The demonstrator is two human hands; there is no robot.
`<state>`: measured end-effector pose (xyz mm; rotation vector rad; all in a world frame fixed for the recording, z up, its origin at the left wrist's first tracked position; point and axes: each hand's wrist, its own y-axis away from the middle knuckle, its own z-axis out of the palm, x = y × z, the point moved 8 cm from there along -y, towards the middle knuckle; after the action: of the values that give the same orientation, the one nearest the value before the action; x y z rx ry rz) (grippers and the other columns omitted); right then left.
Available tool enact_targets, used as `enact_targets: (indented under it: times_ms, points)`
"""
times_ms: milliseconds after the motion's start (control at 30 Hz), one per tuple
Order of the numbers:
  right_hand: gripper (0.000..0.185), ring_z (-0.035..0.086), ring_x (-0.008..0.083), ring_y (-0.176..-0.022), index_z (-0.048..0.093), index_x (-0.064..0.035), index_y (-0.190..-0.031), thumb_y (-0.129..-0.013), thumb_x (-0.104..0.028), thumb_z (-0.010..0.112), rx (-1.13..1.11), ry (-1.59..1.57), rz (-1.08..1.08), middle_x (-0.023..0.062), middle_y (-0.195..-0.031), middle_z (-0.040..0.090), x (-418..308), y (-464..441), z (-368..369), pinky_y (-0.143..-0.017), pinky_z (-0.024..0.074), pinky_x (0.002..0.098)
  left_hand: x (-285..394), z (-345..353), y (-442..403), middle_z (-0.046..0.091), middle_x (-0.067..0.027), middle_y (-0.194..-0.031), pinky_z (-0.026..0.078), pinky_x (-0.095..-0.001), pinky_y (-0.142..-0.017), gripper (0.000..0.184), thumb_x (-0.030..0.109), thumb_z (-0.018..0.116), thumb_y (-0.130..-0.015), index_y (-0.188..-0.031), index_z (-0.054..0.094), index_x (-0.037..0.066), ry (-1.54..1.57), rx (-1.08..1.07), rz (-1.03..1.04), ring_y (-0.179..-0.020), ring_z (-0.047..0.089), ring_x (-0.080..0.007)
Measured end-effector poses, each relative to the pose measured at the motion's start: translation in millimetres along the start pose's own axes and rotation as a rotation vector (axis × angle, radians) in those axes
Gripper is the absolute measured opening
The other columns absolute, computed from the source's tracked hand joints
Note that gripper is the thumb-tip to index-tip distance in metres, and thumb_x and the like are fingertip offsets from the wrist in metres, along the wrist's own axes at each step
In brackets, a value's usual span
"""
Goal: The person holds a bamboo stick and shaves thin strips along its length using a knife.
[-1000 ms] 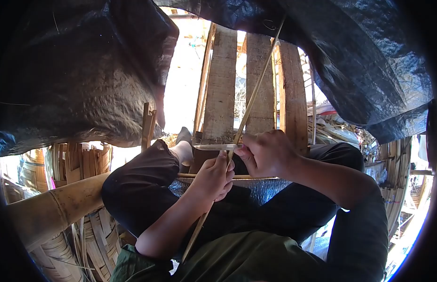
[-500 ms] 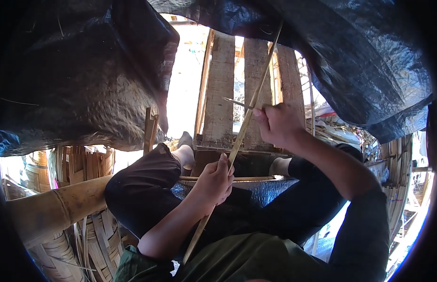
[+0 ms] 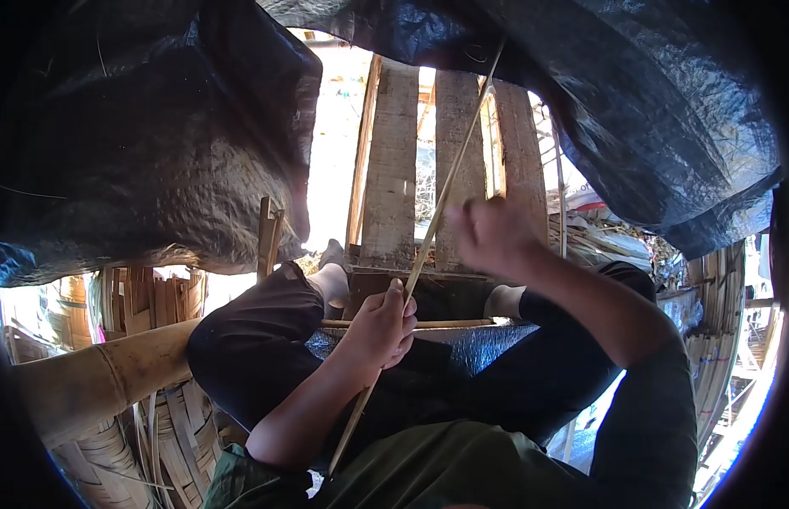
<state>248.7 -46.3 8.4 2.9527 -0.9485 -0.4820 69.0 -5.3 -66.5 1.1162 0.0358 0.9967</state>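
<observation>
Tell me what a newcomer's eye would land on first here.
First, the long, thin strip slanting through the middle of the view, gripped by the left hand, with the right hand blurred farther up. Next, the dark, shiny sheeting hanging at upper left and upper right, framing the wooden planks at top centre.

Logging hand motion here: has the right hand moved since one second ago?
Yes: the right hand has moved forward, from around the near ends of the wooden planks to farther up along them.
</observation>
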Motion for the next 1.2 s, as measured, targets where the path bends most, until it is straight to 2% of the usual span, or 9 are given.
enact_targets:
  times_ms: [67,100,167,633,700,800,900,1000,1200]
  points:
    - [0.036,0.063,0.0309,-0.052,0.061,-0.0051,-0.071,-0.093,-0.032,0.052,-0.185,-0.065,-0.19,0.0142,-0.054,0.058,-36,21,19,-0.054,0.0518,0.0428,8,-18,-11,0.034,0.003,-0.051,0.026,-0.0238,-0.029,0.046,0.044,0.031,-0.103,-0.072,0.042,0.012,-0.401,0.168,0.282,-0.034,0.032,-0.0079]
    - [0.036,0.063,0.0309,-0.052,0.061,-0.0051,-0.071,-0.093,-0.032,0.052,-0.188,-0.071,-0.192,0.0142,-0.054,0.058,-35,20,20,-0.054,0.0518,0.0428,9,-18,-11,0.034,0.003,-0.051,0.026,-0.0238,-0.029,0.046,0.044,0.031,-0.103,-0.072,0.042,0.012,-0.4,0.173,0.278,-0.034,0.032,-0.0079]
    - [0.041,0.064,0.0301,-0.05,0.062,-0.0031,-0.068,-0.093,-0.033,0.05,-0.151,-0.052,-0.274,0.0147,-0.053,0.059,-39,21,20,-0.055,0.0535,0.0414,20,-16,-5,0.048,-0.0063,-0.06,0.04,-0.0344,-0.058,0.051,0.035,0.03,-0.104,-0.073,0.05,0.0,-0.555,0.264,0.36,-0.056,0.047,-0.0171]
    - [0.03,0.06,0.0287,-0.043,0.06,-0.0049,-0.07,-0.089,-0.028,0.058,0.104,0.067,-0.382,0.0101,-0.05,0.057,-36,16,15,-0.046,0.0494,0.0384,21,-19,-7,0.045,-0.0012,-0.058,0.037,-0.029,-0.049,0.049,0.036,0.032,-0.104,-0.072,0.049,0.004,-0.422,0.206,0.312,-0.049,0.042,-0.0119]
    - [0.035,0.06,0.0294,-0.044,0.06,-0.0042,-0.07,-0.092,-0.03,0.053,0.025,0.165,-0.019,0.0114,-0.049,0.056,3,-5,17,-0.046,0.0493,0.0397,20,-15,-1,0.043,0.0001,-0.056,0.036,-0.0277,-0.045,0.048,0.037,0.032,-0.104,-0.072,0.048,0.005,-0.386,0.19,0.281,-0.045,0.041,-0.0111]
    - [0.041,0.06,0.0301,-0.045,0.06,-0.0034,-0.069,-0.095,-0.032,0.047,0.231,0.078,-0.116,0.0127,-0.049,0.056,18,-11,-9,-0.048,0.0501,0.0409,13,0,10,0.037,0.0023,-0.052,0.031,-0.0261,-0.034,0.046,0.038,0.031,-0.104,-0.073,0.046,0.009,-0.175,0.083,0.15,-0.036,0.036,-0.0096]
    - [0.045,0.06,0.0305,-0.046,0.06,-0.0028,-0.069,-0.097,-0.035,0.044,-0.019,-0.009,0.003,0.0129,-0.049,0.055,-2,6,14,-0.049,0.0504,0.0422,12,-2,10,0.029,0.0042,-0.051,0.021,-0.0246,-0.028,0.041,0.04,0.03,-0.104,-0.074,0.04,0.013,-0.15,0.102,0.097,-0.033,0.026,-0.0075]
    - [0.049,0.059,0.0306,-0.045,0.06,-0.003,-0.068,-0.098,-0.037,0.04,0.052,-0.128,-0.255,0.0123,-0.049,0.055,-43,37,21,-0.049,0.0505,0.0422,3,-2,6,0.027,0.0047,-0.05,0.02,-0.0241,-0.028,0.04,0.039,0.029,-0.103,-0.074,0.04,0.014,0.037,0.004,-0.016,-0.033,0.024,-0.0071]
    - [0.049,0.059,0.0311,-0.046,0.057,-0.0041,-0.062,-0.098,-0.034,0.043,0.079,0.066,-0.092,0.0146,-0.05,0.055,23,-9,7,-0.048,0.0494,0.0441,0,4,8,0.025,0.0059,-0.05,0.02,-0.0231,-0.029,0.038,0.037,0.028,-0.103,-0.073,0.04,0.016,-0.016,0.03,-0.049,-0.035,0.022,-0.0063]
